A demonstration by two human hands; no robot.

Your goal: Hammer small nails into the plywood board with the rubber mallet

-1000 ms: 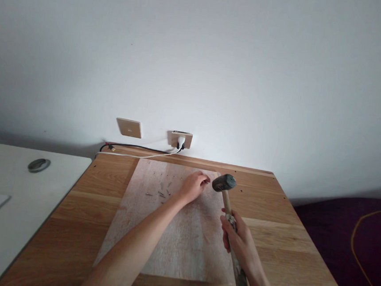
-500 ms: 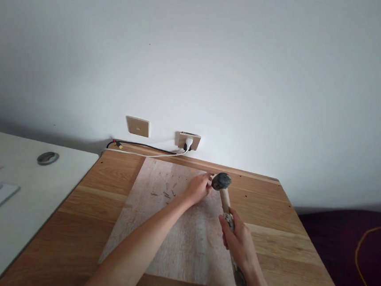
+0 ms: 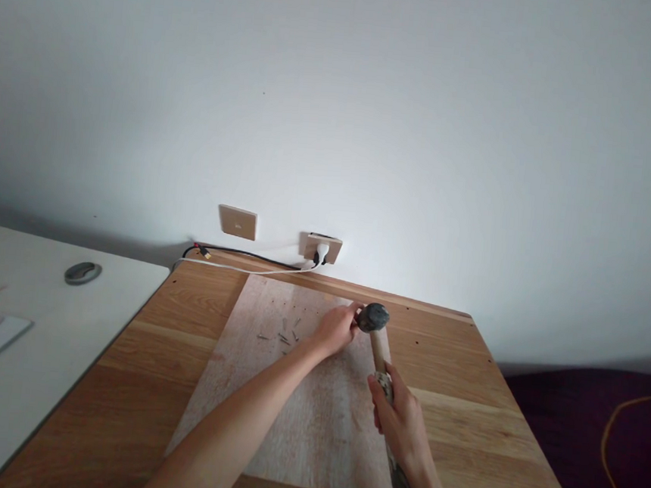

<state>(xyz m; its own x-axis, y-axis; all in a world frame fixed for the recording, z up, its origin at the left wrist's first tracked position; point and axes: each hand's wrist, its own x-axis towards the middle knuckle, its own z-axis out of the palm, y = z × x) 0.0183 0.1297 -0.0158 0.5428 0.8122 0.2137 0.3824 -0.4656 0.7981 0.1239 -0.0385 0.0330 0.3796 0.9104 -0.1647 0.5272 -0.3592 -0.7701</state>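
My right hand (image 3: 401, 418) grips the handle of a hammer (image 3: 374, 319) with a dark, mallet-like head and a pale shaft. The head hovers at the fingertips of my left hand (image 3: 338, 330), partly covering them. That hand rests near the far right corner of a pale wooden board (image 3: 310, 417), its fingers pinched together. Whatever they hold is hidden or too small to make out. Several loose nails (image 3: 283, 338) lie on the board left of my left hand. A row of tiny dark dots runs near the board's far edge.
The board lies on a wooden table (image 3: 472, 447) against the wall. A plugged-in socket (image 3: 330, 249) and white and black cables (image 3: 245, 253) are behind it. At left stands a white desk (image 3: 95, 330) with a round grey grommet (image 3: 82, 273). Dark purple fabric (image 3: 562, 409) is at right.
The hammer head has shifted slightly left, closer over my left fingertips. My left hand stays at the same corner of the board. The view has tilted a little upward.
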